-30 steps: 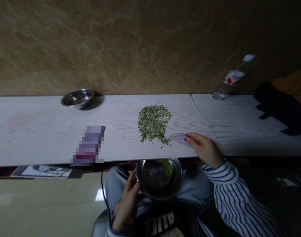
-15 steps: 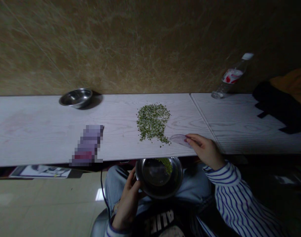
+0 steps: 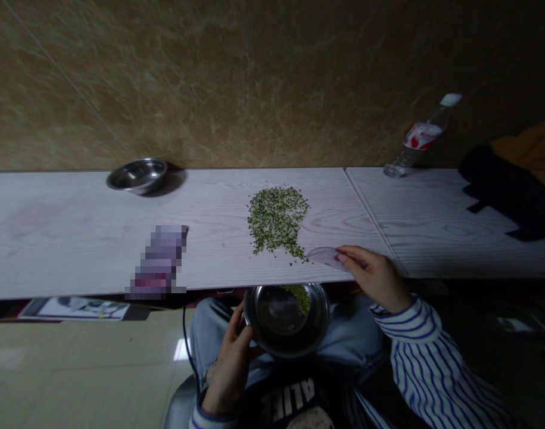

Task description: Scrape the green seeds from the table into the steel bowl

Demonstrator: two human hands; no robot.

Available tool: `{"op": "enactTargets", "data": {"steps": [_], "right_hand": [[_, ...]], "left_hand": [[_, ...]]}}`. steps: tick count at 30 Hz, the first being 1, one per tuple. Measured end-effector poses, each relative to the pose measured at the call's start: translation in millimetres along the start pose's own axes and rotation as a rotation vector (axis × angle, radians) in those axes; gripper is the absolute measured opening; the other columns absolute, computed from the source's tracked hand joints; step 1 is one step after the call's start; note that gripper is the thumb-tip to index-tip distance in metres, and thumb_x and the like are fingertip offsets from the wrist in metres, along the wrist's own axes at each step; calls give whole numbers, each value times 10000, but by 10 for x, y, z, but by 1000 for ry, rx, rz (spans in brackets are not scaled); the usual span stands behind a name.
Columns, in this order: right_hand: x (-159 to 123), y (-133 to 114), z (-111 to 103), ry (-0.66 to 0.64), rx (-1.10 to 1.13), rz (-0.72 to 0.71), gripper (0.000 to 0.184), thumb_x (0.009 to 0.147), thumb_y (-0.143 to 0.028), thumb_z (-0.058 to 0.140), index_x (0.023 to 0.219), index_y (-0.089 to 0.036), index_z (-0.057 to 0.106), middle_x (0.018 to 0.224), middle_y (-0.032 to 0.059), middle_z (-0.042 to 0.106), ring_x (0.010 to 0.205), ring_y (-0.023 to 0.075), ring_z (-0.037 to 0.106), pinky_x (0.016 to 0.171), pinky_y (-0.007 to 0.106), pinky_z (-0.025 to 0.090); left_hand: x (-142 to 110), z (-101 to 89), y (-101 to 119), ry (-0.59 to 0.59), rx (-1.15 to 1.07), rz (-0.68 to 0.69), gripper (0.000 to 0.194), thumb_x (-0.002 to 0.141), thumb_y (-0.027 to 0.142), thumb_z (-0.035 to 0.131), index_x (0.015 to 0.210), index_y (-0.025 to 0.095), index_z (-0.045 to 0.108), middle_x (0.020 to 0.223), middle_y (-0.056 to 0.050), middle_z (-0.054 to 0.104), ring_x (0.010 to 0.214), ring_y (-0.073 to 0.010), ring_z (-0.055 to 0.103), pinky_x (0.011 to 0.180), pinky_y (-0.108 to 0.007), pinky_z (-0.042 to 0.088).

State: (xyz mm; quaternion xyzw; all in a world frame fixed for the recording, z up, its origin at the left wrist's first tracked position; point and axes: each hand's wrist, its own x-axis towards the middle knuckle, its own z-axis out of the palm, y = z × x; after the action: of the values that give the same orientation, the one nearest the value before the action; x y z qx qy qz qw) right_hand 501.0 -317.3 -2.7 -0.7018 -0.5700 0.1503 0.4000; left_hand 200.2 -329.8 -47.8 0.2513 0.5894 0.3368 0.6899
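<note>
My left hand [image 3: 233, 357] is closed on the left rim of a steel bowl [image 3: 265, 341] held over my lap, just below the table edge. Small green grains [image 3: 302, 299], like mung beans, lie in the far right part of that bowl. Between the thumb and fingers of my right hand [image 3: 373, 274] is a clear, half-round plastic protractor [image 3: 322, 256], low over the table. Its left end is at the lower right tip of a loose patch of the same green grains [image 3: 274, 217] spread on the tabletop.
Another steel bowl [image 3: 138, 177] sits at the back left of the white table [image 3: 218, 208]. A blurred-out flat item [image 3: 158, 262] lies at the front edge. Near the wall stand a plastic bottle [image 3: 422, 136] and dark cloth [image 3: 513, 190] at right. A cable [image 3: 185, 333] hangs below.
My right hand and the protractor have shifted very slightly down toward the table edge. The left hand keeps hold of the bowl, and the grain patch looks nearly the same.
</note>
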Motion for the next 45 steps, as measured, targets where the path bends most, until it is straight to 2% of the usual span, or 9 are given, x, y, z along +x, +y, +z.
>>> {"op": "enactTargets", "data": {"steps": [5,10,18,25,36,40,45], "right_hand": [[21,6,4,-7,-2,-9,251,869,-348,596,997,-212,765,957,68,788,891,233,739,829,352,595],[54,10,33,13,19,-10,268,869,-356,595,1008,-198,762,987,79,785,925,235,736,850,352,588],[34,-61,48,-48,21,-37,253,884,-340,599,1024,-208,763,978,68,786,912,227,738,841,342,588],[6,-6,-14,-1,18,-5,264,874,-350,600,1013,-196,763,976,82,785,908,238,739,826,352,596],[-64,-41,29,-9,21,-3,269,882,-358,593,1011,-196,765,982,84,785,910,236,738,805,346,599],[-46,-33,31,2,1,-13,261,883,-354,595,1014,-204,763,981,77,785,914,233,736,813,341,594],[-24,-15,60,-2,-12,-15,268,890,-350,582,1025,-202,760,983,78,785,893,230,737,792,341,596]], "left_hand": [[5,-9,-8,9,-28,-2,773,695,422,744,1414,261,510,1352,-99,605,992,-233,643,587,-236,471],[6,-23,-12,17,-17,-12,738,743,392,711,1434,265,484,1388,-103,591,1030,-225,646,560,-205,444],[-6,-16,5,-11,-15,-12,714,770,363,683,1440,257,460,1420,-108,561,1073,-248,643,599,-235,500],[6,-24,-16,-15,-38,0,750,751,385,706,1444,251,452,1441,-123,542,1126,-287,627,605,-244,510],[-8,14,-4,-5,-28,0,716,738,358,713,1413,249,500,1349,-112,605,1023,-242,654,564,-218,472],[-7,26,6,-24,-25,-4,694,771,379,690,1422,250,487,1339,-116,608,1014,-240,653,582,-235,486],[-7,22,16,-10,-34,-6,737,721,358,724,1415,246,500,1340,-117,602,1005,-245,645,622,-275,516]]}}
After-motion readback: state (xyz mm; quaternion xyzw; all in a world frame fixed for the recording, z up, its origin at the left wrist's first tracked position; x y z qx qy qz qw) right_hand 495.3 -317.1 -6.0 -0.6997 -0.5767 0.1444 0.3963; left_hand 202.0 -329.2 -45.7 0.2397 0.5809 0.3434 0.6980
